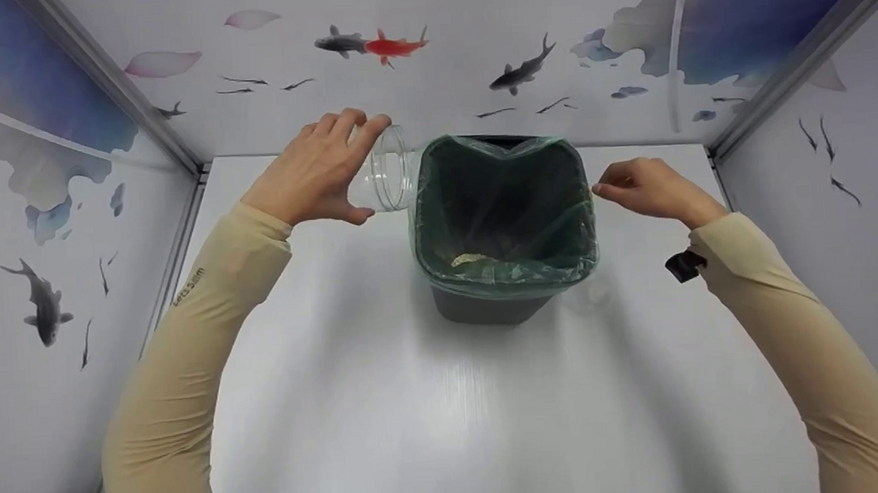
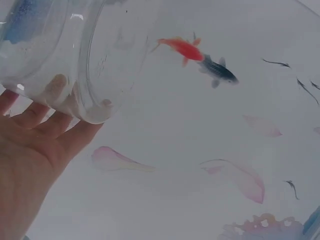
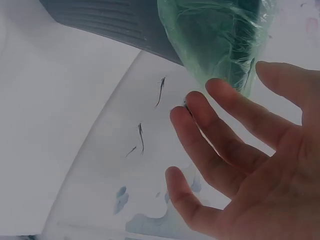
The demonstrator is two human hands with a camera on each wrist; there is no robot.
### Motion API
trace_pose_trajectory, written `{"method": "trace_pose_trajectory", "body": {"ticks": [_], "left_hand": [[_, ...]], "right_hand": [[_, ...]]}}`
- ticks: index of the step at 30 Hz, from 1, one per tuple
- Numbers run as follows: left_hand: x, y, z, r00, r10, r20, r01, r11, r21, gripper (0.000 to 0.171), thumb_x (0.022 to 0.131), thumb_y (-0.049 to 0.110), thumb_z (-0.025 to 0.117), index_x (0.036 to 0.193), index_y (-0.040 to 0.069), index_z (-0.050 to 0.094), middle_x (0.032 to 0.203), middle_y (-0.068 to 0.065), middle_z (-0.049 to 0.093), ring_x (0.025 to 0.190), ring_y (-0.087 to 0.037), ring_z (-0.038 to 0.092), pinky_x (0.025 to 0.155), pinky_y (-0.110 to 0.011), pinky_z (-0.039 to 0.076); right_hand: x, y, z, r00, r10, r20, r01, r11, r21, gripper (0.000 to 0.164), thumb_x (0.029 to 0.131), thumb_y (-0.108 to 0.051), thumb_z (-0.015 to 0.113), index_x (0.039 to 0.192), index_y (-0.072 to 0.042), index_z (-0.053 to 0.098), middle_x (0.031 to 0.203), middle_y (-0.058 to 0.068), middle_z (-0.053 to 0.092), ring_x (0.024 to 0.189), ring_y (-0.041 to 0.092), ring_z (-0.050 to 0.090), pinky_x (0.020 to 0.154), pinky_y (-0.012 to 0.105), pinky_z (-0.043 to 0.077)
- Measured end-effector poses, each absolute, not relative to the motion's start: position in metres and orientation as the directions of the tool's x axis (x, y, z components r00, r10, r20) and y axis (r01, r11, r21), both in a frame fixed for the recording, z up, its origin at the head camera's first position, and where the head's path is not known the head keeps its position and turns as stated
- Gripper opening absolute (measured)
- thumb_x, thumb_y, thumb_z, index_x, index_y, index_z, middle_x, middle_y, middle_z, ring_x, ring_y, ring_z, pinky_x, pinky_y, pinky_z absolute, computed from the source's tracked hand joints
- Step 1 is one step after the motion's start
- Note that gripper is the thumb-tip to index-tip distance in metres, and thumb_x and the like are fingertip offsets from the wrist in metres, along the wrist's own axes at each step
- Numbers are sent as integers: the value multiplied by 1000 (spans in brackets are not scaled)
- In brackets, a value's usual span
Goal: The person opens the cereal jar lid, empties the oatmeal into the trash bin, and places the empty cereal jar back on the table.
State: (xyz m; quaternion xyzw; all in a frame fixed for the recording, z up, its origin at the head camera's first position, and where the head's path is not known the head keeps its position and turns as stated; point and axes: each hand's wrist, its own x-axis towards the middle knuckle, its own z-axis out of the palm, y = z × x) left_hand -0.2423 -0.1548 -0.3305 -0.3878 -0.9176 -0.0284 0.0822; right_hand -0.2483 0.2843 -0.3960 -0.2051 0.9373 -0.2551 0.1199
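Note:
My left hand [image 1: 322,166] grips a clear jar [image 1: 390,170], its fingers over the far side and its thumb below. The jar is tipped on its side, its ridged end towards a dark bin [image 1: 491,310]. In the left wrist view the jar [image 2: 65,55] is see-through, with fingertips showing through its wall. A green bag [image 1: 437,201] lines the bin and folds over its rim. My right hand [image 1: 650,186] is at the bin's right side, thumb and forefinger right at the bag's edge. In the right wrist view its fingers [image 3: 225,140] are loosely bent and spread, with a gap before the thumb.
The bin stands at the back of a white table [image 1: 448,419], near the back wall [image 1: 446,88] painted with fish. Inside the bag lies a small pale piece [image 1: 470,259]. A faint clear round shape [image 1: 592,295] shows beside the bin's front right. Side walls flank the table.

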Motion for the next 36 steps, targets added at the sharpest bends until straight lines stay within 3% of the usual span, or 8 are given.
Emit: {"method": "trace_pose_trajectory", "body": {"ticks": [8,14,19,27,36], "left_hand": [[-235,-173,-355,-710,658,252,695,711,104,103,62,33,86,142,7,27,123,-26,42,103,-43,49,91,-54,43],[-227,-185,-375,-732,617,287,676,709,201,109,57,25,87,145,2,26,125,-25,38,105,-40,47,93,-50,43],[-220,-196,-392,-751,589,298,657,708,259,103,55,21,85,139,-4,31,127,-27,37,110,-41,46,95,-51,41],[-205,-213,-427,-809,528,258,588,711,387,99,58,22,85,138,-1,31,129,-23,37,113,-39,49,94,-53,44],[-177,-219,-497,-876,449,179,463,671,579,105,59,25,87,141,3,25,137,-18,35,115,-37,53,94,-51,45]], "right_hand": [[-243,292,-406,-882,-454,-130,-319,775,-545,26,98,-15,55,106,8,65,101,25,65,93,41,62,83,55,49],[-239,299,-411,-880,-458,-126,-321,769,-553,26,98,-14,55,106,9,64,102,26,64,94,42,61,84,56,48],[-235,301,-416,-887,-437,-149,-286,773,-567,26,98,-14,54,107,9,63,104,26,63,98,43,59,85,56,47],[-231,302,-424,-884,-449,-134,-300,762,-574,24,97,-12,55,105,9,64,101,24,65,96,41,61,84,55,48],[-230,305,-438,-889,-433,-149,-275,765,-582,24,97,-12,55,105,9,63,101,25,65,97,41,61,85,55,47]]}}
